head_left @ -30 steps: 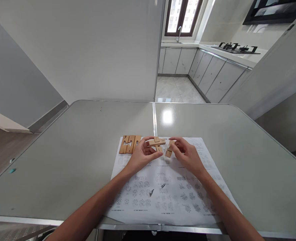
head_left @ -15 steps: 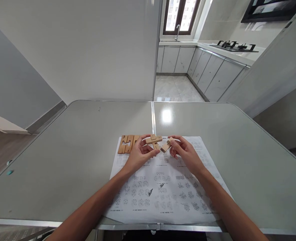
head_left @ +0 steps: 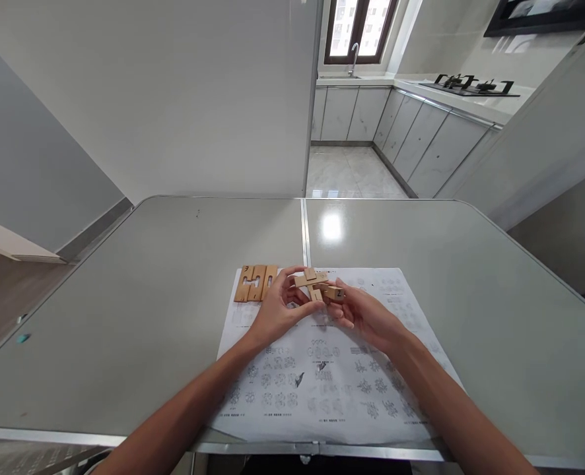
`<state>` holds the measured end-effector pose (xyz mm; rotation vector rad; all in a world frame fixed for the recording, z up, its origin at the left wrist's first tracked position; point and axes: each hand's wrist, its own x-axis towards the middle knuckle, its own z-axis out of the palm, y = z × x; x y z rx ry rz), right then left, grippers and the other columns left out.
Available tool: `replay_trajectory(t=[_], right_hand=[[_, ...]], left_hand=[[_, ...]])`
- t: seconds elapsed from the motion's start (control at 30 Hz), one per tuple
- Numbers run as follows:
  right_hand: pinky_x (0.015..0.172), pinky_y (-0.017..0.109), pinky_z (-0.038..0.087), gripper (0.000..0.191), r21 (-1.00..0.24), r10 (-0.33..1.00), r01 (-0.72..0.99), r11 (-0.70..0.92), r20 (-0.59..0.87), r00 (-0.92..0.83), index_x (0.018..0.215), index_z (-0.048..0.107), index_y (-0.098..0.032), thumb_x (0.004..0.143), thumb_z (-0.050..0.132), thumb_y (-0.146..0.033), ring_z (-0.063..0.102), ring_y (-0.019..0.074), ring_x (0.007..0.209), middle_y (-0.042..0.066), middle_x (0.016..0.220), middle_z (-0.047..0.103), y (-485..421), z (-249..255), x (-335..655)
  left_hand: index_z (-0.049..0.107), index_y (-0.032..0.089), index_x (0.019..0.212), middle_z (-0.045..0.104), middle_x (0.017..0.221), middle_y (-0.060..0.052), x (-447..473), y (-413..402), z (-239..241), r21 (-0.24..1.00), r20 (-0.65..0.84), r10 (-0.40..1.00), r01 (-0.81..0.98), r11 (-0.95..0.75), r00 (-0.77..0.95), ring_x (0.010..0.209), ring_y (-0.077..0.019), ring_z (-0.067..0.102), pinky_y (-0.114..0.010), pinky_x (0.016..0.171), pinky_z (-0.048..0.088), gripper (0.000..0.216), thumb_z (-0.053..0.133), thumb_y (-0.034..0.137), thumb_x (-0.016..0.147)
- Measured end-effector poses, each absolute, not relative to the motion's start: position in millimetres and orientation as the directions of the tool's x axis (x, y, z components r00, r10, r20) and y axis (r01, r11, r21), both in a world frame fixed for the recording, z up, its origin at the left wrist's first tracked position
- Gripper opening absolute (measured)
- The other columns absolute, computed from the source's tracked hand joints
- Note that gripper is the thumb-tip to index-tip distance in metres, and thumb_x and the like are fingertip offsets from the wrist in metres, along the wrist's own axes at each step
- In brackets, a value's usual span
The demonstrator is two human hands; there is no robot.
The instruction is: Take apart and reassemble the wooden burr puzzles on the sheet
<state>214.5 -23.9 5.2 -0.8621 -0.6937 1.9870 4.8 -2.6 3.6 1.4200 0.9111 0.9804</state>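
Above the printed sheet, my left hand grips a cross-shaped wooden puzzle assembly of interlocking notched pieces, thumb below and fingers behind. My right hand is closed on a separate notched wooden puzzle piece with a dark mark like a 2 on its end. That piece meets the right side of the assembly; whether it is slotted in cannot be seen. Flat wooden pieces with cut-out slots and dark marks lie side by side to the left of my left hand, partly covered by it.
The large white instruction sheet with line diagrams spreads under both hands to the table's front edge. A metal seam divides the grey table. A small teal object is near the left edge. Beyond are a kitchen counter and stove.
My right hand has turned its piece and brought it left against the assembly, so the marked end now faces me. The assembly in my left hand has shifted slightly right.
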Motion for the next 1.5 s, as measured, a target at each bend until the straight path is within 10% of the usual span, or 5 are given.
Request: replay_trajectory(t=[0.17, 0.8, 1.1, 1.5], right_hand=[[0.057, 0.02, 0.049, 0.044, -0.717, 0.855, -0.516, -0.468, -0.219, -0.47, 0.122, 0.076, -0.017, 0.096, 0.076, -0.052, 0.046, 0.0102, 0.068, 0.007, 0.105, 0.065, -22.2, 6.1, 219.3], [0.058, 0.029, 0.027, 0.047, -0.958, 0.906, -0.107, -0.264, -0.209, -0.368, 0.095, 0.069, -0.019, 0.093, 0.07, -0.067, 0.036, 0.0116, 0.059, -0.005, 0.068, 0.047, -24.7, 6.7, 214.2], [0.054, 0.029, 0.021, 0.052, -0.965, 0.903, -0.025, -0.261, -0.235, -0.36, 0.102, 0.073, -0.019, 0.089, 0.072, -0.069, 0.028, 0.0107, 0.058, -0.004, 0.072, 0.044, -27.4, 10.2, 213.1], [0.061, 0.031, 0.044, 0.04, -1.0, 0.987, 0.016, -0.007, -0.009, -0.158, 0.112, 0.068, -0.024, 0.099, 0.065, -0.061, 0.05, 0.0152, 0.06, -0.003, 0.07, 0.058, -27.2, 7.8, 211.4]], left_hand=[[0.053, 0.024, 0.137, 0.069, 0.108, -0.004, 4.5, -1.3, 1.0, 0.997, 0.064, 0.932, 0.005, -0.071, 0.357, 0.077, -0.0115, 0.063, -0.031, 0.08, 0.057, 0.066, 0.089, 0.033, 0.083], [0.057, 0.027, 0.136, 0.066, 0.091, 0.001, 3.3, -4.5, -0.4, 0.948, 0.181, 0.884, 0.164, -0.274, 0.432, 0.072, -0.0142, 0.065, -0.033, 0.075, 0.06, 0.067, 0.092, 0.038, 0.079], [0.064, 0.027, 0.128, 0.066, 0.122, -0.007, 5.2, -5.1, 2.0, 0.914, 0.277, 0.858, 0.158, -0.375, 0.432, 0.084, -0.0161, 0.067, -0.031, 0.072, 0.062, 0.058, 0.092, 0.041, 0.078], [0.059, 0.025, 0.134, 0.069, 0.116, -0.006, 5.7, -5.2, 3.9, 0.988, 0.133, 0.904, 0.016, -0.153, 0.407, 0.086, -0.0174, 0.073, -0.04, 0.089, 0.065, 0.071, 0.095, 0.036, 0.075]])
